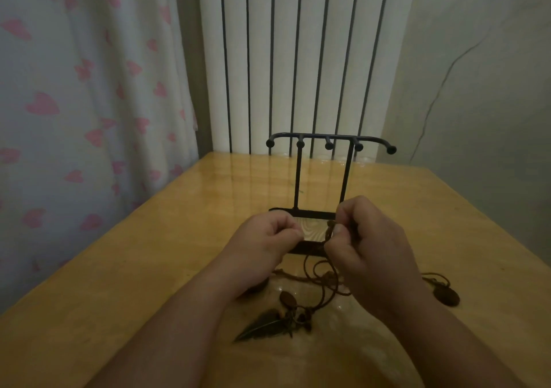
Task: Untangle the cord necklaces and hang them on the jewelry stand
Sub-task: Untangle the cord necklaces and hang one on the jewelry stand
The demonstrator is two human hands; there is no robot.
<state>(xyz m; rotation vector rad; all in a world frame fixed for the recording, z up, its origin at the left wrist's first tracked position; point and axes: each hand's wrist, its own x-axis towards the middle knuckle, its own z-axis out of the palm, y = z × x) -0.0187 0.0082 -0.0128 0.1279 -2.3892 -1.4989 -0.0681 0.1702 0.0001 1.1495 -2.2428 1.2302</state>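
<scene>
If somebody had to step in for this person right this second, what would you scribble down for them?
Right hand: pinches the tangled cords, lifted in front of the jewelry stand.
Left hand: curled beside it; whether it holds a strand cannot be told.
Rest of the tangle lies on the table: leaf pendant and oval pendant between the wrists, second oval pendant to the right.
Done: nothing hung, all pegs bare.
Left: separate the cords, hang each.

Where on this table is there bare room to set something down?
The table is bare left of the left hand, toward the curtain, and right of the jewelry stand. Crowded: between the wrists and beside the right hand, where cords and pendants lie.
</scene>
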